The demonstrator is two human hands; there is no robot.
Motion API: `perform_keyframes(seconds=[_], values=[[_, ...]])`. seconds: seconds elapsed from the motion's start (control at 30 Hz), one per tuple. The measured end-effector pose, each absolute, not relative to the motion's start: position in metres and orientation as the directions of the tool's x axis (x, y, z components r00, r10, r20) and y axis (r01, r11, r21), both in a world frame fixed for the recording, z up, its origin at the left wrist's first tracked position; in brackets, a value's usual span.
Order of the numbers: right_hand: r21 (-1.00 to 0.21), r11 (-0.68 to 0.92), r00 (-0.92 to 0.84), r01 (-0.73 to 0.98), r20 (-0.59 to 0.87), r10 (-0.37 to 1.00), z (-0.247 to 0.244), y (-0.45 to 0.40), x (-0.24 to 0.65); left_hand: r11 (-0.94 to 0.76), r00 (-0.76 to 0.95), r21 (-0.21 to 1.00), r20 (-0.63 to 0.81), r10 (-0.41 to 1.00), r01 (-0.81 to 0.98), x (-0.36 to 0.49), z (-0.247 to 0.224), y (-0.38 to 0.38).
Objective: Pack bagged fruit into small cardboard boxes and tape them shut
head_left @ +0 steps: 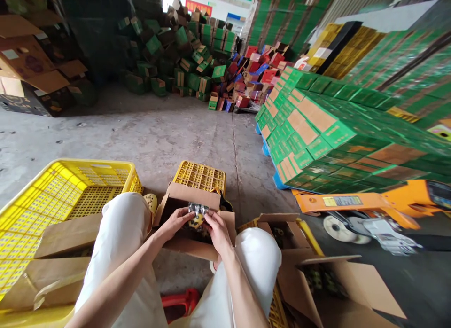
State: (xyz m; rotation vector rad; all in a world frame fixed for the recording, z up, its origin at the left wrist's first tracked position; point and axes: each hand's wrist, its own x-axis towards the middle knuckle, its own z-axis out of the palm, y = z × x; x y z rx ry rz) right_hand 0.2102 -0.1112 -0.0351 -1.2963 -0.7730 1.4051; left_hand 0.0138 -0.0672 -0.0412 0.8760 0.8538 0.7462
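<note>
Between my knees stands an open cardboard box [192, 195] with its flaps folded outward. Over its opening I hold a small clear plastic packet [197, 216] with yellow and black contents, whose kind I cannot make out. The fingers of my left hand [179, 221] pinch the packet's left edge. My right hand [216, 229] grips the opposite edge, thumb and fingers closed on it. Much of the box's inside is dark or hidden behind my hands.
A large yellow crate [105, 177] with cardboard boxes stands left. A smaller yellow crate [200, 174] lies beyond my box. Right are open boxes [359, 281] with dark packets, an orange pallet jack [338, 203] and stacked green cartons [317, 126]. Loose cartons [197, 65] are heaped behind.
</note>
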Motion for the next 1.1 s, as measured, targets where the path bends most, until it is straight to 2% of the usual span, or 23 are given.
perform_keyframes(seconds=[0.1, 0.23, 0.53, 0.73, 0.97, 1.1], values=[[-0.903, -0.311, 0.12, -0.296, -0.358, 0.926, -0.038, -0.111, 0.211, 0.464, 0.476, 0.852, -0.312, 0.822, -0.243, 0.014, -0.043, -0.067], [-0.915, -0.309, 0.112, -0.259, -0.346, 0.932, -0.036, -0.112, 0.21, 0.432, 0.431, 0.87, -0.304, 0.85, -0.239, 0.016, -0.049, -0.067], [-0.978, -0.2, 0.08, -0.05, -0.204, 0.976, -0.018, -0.114, 0.209, 0.386, 0.353, 0.919, -0.335, 0.874, -0.084, 0.014, -0.058, -0.065], [-0.977, -0.206, 0.141, -0.063, -0.213, 0.967, -0.016, -0.113, 0.214, 0.358, 0.37, 0.929, -0.304, 0.878, -0.087, 0.015, -0.057, -0.064], [-0.974, -0.202, -0.018, -0.099, -0.201, 0.979, -0.006, -0.117, 0.211, 0.455, 0.36, 0.883, -0.389, 0.848, -0.116, 0.013, -0.069, -0.066], [-0.983, -0.178, 0.004, -0.039, -0.179, 0.984, -0.013, -0.113, 0.211, 0.554, 0.378, 0.813, -0.463, 0.802, -0.179, 0.013, -0.066, -0.068]])
